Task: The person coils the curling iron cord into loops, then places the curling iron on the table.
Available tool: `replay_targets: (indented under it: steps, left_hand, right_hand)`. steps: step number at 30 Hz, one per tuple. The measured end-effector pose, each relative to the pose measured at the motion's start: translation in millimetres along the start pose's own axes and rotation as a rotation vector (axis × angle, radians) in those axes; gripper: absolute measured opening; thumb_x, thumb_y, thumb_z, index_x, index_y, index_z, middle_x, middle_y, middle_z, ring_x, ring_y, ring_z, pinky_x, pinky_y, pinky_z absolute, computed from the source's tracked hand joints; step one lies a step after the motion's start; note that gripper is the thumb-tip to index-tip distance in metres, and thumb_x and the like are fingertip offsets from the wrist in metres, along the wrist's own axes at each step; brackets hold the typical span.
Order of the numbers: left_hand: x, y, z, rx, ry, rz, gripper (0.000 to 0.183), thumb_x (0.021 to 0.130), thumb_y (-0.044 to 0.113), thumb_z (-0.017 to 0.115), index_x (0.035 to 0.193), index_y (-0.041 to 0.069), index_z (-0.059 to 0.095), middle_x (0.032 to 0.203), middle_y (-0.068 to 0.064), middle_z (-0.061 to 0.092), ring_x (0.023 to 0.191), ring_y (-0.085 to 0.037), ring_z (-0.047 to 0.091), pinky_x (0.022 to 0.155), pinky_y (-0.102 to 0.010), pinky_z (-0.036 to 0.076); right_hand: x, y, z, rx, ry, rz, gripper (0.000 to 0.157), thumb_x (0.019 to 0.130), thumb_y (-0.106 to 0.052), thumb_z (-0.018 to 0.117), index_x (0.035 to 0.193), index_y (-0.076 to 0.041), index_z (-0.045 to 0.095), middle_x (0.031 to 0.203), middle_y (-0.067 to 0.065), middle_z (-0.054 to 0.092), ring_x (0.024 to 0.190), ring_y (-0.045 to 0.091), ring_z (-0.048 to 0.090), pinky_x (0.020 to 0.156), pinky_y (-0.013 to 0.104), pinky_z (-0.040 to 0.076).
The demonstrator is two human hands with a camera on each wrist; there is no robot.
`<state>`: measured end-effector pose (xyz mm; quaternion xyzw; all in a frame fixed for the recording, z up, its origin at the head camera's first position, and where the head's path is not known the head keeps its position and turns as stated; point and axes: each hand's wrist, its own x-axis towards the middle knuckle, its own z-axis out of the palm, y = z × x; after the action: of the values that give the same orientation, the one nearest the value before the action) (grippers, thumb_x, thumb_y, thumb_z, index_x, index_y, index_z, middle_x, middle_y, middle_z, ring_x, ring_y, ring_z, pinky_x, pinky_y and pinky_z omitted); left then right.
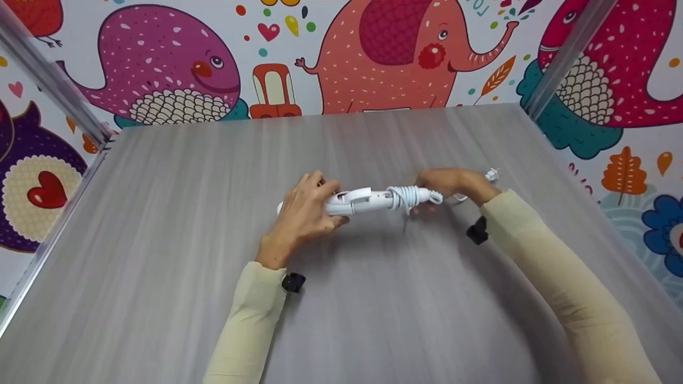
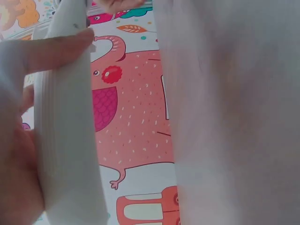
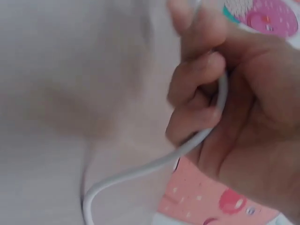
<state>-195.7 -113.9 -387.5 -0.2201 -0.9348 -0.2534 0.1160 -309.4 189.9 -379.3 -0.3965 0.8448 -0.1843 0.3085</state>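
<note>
A white curling iron (image 1: 368, 200) is held level above the table, its cord wound in several coils (image 1: 405, 197) round the handle end. My left hand (image 1: 307, 208) grips the body at the left end, thumb and fingers on opposite sides. In the left wrist view the smooth white body (image 2: 70, 131) runs along that hand's fingers. At the coiled end, my right hand (image 3: 234, 93) curls its fingers round the loose white cord (image 3: 154, 164). A pale plug (image 1: 492, 175) shows beyond the right wrist in the head view.
Under both hands lies a grey wood-grain table (image 1: 187, 224). A wall with cartoon animals (image 1: 395, 53) stands behind it, and metal frame posts (image 1: 571, 58) rise at its back corners. Each sleeve cuff bears a small black wrist device (image 1: 293, 282).
</note>
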Motion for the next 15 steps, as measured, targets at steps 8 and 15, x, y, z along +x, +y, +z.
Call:
replay_targets:
  steps: [8, 15]
  left_hand:
    - [4.3, -4.9, 2.7, 0.035, 0.031, -0.119, 0.040, 0.077, 0.027, 0.083, 0.110, 0.011, 0.069, 0.104, -0.012, 0.060, 0.097, -0.028, 0.054, 0.085, -0.044, 0.047]
    - [3.2, -9.0, 8.1, 0.092, 0.016, -0.139, 0.041, 0.073, 0.025, 0.084, 0.107, 0.008, 0.068, 0.105, -0.013, 0.060, 0.094, -0.031, 0.053, 0.085, -0.048, 0.047]
  right_hand:
    - [-20.1, -16.0, 30.4, 0.121, -0.133, 0.123, 0.034, 0.100, -0.029, 0.061, 0.084, -0.003, 0.075, 0.058, -0.005, 0.053, 0.057, 0.010, 0.050, 0.060, 0.023, 0.040]
    - [-8.6, -55.7, 42.4, 0.217, -0.284, -0.031, 0.034, 0.102, -0.022, 0.058, 0.085, 0.003, 0.073, 0.055, -0.003, 0.048, 0.051, 0.008, 0.044, 0.054, 0.019, 0.033]
